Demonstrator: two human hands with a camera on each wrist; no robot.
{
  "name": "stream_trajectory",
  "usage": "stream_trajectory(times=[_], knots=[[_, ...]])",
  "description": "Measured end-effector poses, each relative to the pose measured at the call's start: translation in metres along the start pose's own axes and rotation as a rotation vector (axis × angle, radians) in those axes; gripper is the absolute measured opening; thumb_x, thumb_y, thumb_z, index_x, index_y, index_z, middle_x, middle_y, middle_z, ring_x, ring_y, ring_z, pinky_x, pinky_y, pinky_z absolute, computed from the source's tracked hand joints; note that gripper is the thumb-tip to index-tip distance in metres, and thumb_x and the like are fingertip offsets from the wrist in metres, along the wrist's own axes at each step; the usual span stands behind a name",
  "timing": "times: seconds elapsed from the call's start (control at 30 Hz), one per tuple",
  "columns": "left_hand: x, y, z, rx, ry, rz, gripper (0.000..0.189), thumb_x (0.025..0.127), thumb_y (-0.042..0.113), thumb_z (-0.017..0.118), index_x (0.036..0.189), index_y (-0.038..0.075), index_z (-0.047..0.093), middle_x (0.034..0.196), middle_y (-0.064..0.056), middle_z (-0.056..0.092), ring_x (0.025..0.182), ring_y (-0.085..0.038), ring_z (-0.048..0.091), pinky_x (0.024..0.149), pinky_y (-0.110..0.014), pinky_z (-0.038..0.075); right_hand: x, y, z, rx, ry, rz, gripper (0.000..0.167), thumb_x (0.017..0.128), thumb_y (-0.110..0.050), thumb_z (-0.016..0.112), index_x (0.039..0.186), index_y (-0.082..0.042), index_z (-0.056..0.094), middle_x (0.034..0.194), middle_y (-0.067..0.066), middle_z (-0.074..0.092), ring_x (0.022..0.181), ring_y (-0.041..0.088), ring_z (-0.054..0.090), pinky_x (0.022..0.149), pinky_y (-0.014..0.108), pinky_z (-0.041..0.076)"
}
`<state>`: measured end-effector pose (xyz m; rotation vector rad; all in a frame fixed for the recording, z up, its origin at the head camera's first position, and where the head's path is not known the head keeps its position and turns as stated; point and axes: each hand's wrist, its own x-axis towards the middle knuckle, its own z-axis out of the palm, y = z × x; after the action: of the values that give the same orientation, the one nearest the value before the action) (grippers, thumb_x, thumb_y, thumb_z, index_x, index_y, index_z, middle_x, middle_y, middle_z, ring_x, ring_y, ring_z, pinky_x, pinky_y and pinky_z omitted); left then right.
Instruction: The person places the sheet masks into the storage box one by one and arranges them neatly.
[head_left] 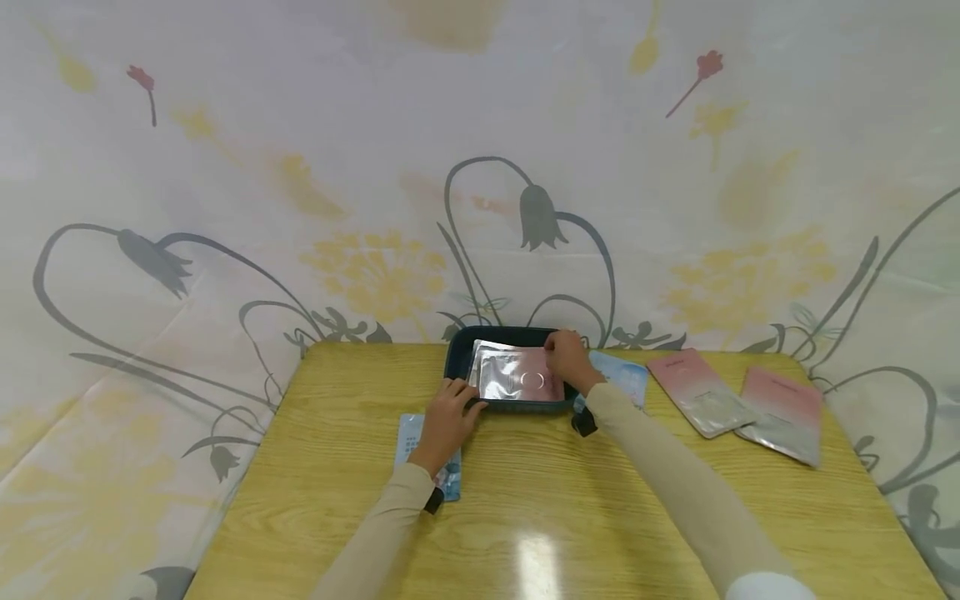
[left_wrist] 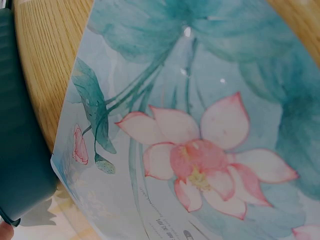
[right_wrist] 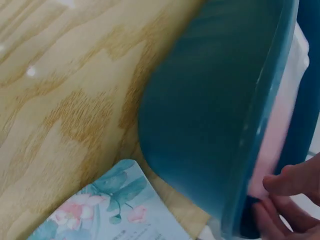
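A dark teal plastic basket (head_left: 517, 407) stands at the table's far edge. Pink-and-silver foil sheet mask packets (head_left: 517, 375) lie in it, one overlapping another. My right hand (head_left: 570, 360) reaches over the right end and pinches a packet's pink edge between thumb and fingers; in the right wrist view the packet (right_wrist: 272, 135) shows just inside the rim. At the front left corner, my left hand (head_left: 444, 421) grips the basket rim; only a fingertip (left_wrist: 5, 232) shows in the left wrist view. Under my left wrist lies a blue packet with a lotus print (left_wrist: 200, 145).
Another blue lotus packet (head_left: 622, 375) lies right of the basket, partly behind my right hand. Farther right, two pink-and-silver packets (head_left: 701, 392) (head_left: 783, 412) overlap at their corners on the wooden table (head_left: 600, 517). A floral cloth (head_left: 360, 167) hangs behind.
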<state>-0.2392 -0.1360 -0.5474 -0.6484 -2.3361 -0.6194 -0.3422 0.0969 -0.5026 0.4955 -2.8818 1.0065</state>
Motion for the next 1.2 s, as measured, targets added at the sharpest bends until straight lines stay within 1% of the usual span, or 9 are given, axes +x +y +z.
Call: stream_trajectory(times=[0.1, 0.2, 0.4, 0.5, 0.6, 0.83, 0.97, 1.1, 1.2], knots=[[0.0, 0.0, 0.001, -0.003, 0.012, 0.005, 0.017, 0.076, 0.013, 0.08, 0.086, 0.005, 0.069, 0.086, -0.004, 0.057, 0.076, -0.02, 0.05, 0.066, -0.032, 0.049, -0.004, -0.006, -0.005, 0.022, -0.031, -0.02, 0.024, 0.076, 0.012, 0.054, 0.095, 0.012, 0.067, 0.098, 0.026, 0.063, 0.091, 0.037, 0.057, 0.087, 0.05, 0.046], [0.0, -0.001, 0.002, -0.014, 0.027, 0.017, 0.017, 0.076, 0.013, 0.08, 0.086, 0.005, 0.069, 0.085, -0.004, 0.057, 0.075, -0.021, 0.05, 0.066, -0.032, 0.049, -0.009, -0.012, -0.013, 0.033, -0.071, -0.045, 0.025, 0.076, 0.01, 0.054, 0.096, 0.009, 0.068, 0.1, 0.024, 0.063, 0.091, 0.035, 0.056, 0.075, 0.045, 0.049], [-0.001, -0.001, 0.002, -0.021, 0.018, 0.001, 0.016, 0.077, 0.012, 0.08, 0.086, 0.005, 0.069, 0.086, -0.004, 0.057, 0.075, -0.02, 0.05, 0.065, -0.032, 0.049, -0.016, -0.022, -0.027, 0.033, -0.146, -0.17, 0.021, 0.082, 0.008, 0.054, 0.096, 0.006, 0.069, 0.097, 0.02, 0.065, 0.087, 0.032, 0.059, 0.079, 0.047, 0.049], [-0.001, -0.001, 0.002, -0.026, 0.019, -0.004, 0.016, 0.077, 0.011, 0.08, 0.086, 0.004, 0.069, 0.085, -0.004, 0.057, 0.075, -0.02, 0.05, 0.064, -0.032, 0.049, -0.022, -0.026, -0.038, 0.047, -0.185, -0.204, 0.019, 0.081, 0.006, 0.055, 0.095, 0.004, 0.069, 0.094, 0.018, 0.065, 0.085, 0.031, 0.059, 0.077, 0.046, 0.049], [-0.001, -0.001, 0.002, -0.035, 0.026, 0.004, 0.017, 0.075, 0.01, 0.08, 0.086, 0.005, 0.069, 0.085, -0.004, 0.057, 0.075, -0.02, 0.05, 0.064, -0.032, 0.049, -0.03, -0.029, -0.049, 0.073, -0.223, -0.205, 0.019, 0.082, 0.003, 0.057, 0.096, 0.001, 0.069, 0.095, 0.016, 0.065, 0.087, 0.03, 0.059, 0.077, 0.043, 0.05], [-0.001, -0.001, 0.003, -0.031, 0.031, 0.008, 0.017, 0.074, 0.01, 0.081, 0.085, 0.005, 0.069, 0.086, -0.004, 0.058, 0.076, -0.02, 0.05, 0.065, -0.033, 0.049, -0.05, -0.025, -0.067, 0.119, -0.281, -0.225, 0.015, 0.084, -0.002, 0.062, 0.098, 0.001, 0.067, 0.096, 0.019, 0.065, 0.082, 0.027, 0.061, 0.073, 0.039, 0.052], [-0.001, 0.0, 0.001, -0.033, 0.026, -0.002, 0.017, 0.076, 0.011, 0.08, 0.086, 0.004, 0.069, 0.086, -0.004, 0.058, 0.077, -0.021, 0.051, 0.065, -0.033, 0.05, -0.06, -0.019, -0.075, 0.132, -0.312, -0.207, 0.015, 0.085, -0.003, 0.064, 0.099, 0.0, 0.066, 0.096, 0.015, 0.064, 0.085, 0.027, 0.062, 0.075, 0.038, 0.052], [0.0, 0.0, 0.001, -0.032, 0.032, -0.001, 0.017, 0.076, 0.012, 0.08, 0.086, 0.005, 0.069, 0.086, -0.004, 0.058, 0.077, -0.02, 0.051, 0.065, -0.033, 0.05, -0.07, -0.01, -0.083, 0.124, -0.326, -0.22, 0.015, 0.086, -0.003, 0.064, 0.1, 0.0, 0.065, 0.097, 0.012, 0.063, 0.087, 0.029, 0.061, 0.076, 0.038, 0.052], [0.0, 0.0, 0.002, -0.029, 0.036, 0.0, 0.016, 0.076, 0.012, 0.08, 0.086, 0.005, 0.069, 0.085, -0.003, 0.058, 0.077, -0.021, 0.051, 0.066, -0.033, 0.05, -0.076, -0.004, -0.09, 0.125, -0.326, -0.25, 0.015, 0.086, -0.002, 0.063, 0.1, 0.002, 0.065, 0.097, 0.015, 0.064, 0.086, 0.031, 0.061, 0.075, 0.039, 0.052]])
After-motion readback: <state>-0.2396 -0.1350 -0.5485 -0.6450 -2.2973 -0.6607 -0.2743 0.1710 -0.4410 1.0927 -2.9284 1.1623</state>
